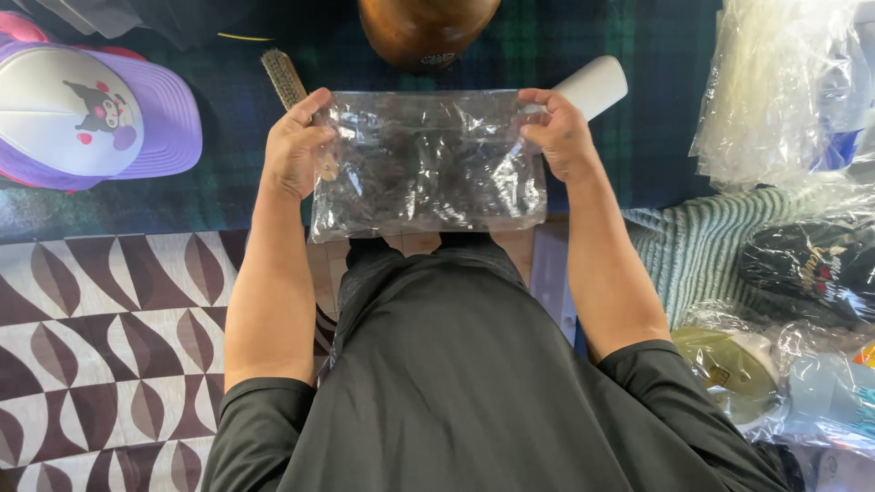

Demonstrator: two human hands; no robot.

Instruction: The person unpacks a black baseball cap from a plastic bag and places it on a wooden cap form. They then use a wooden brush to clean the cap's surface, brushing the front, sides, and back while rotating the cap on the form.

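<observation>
Left hand (pixel 296 146) and right hand (pixel 558 135) raised, fingers pinched.

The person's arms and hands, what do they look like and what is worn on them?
Both forearms are bare from the short black sleeves down. The left hand and right hand are ungloved, with no ring, watch or bracelet visible. The sleeves belong to a plain black shirt with no markings.

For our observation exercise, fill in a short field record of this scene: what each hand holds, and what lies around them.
left hand: grips the left top corner of the clear plastic bag
right hand: grips the bag's right top corner
bag state: stretched flat between both hands
behind bag: brush, white roller, brown cap
far left: purple and white cap
right: bagged caps
</observation>
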